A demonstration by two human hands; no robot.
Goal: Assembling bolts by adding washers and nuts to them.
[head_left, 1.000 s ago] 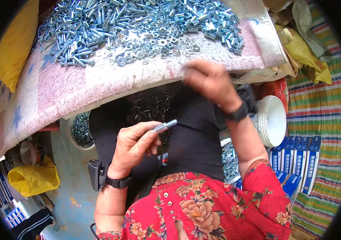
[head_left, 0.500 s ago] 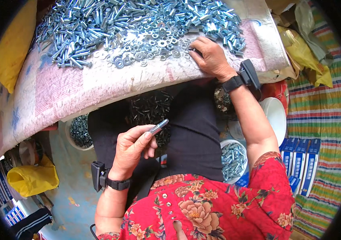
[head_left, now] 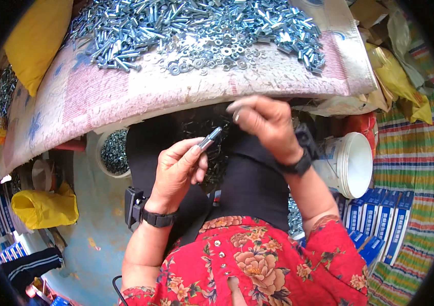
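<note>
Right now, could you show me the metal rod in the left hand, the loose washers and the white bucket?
Metal rod [head_left: 210, 138]: head view, middle of its exposed length.
Loose washers [head_left: 204, 55]: head view, middle of the group.
White bucket [head_left: 343, 166]: head view, ribbed rim.

On the cloth-covered table we have a bare strip to pass over along its near edge, but heaped metal bolts and loose washers block its far side, the right hand crowds that edge, and a white plastic bucket stands near its right end.
</note>
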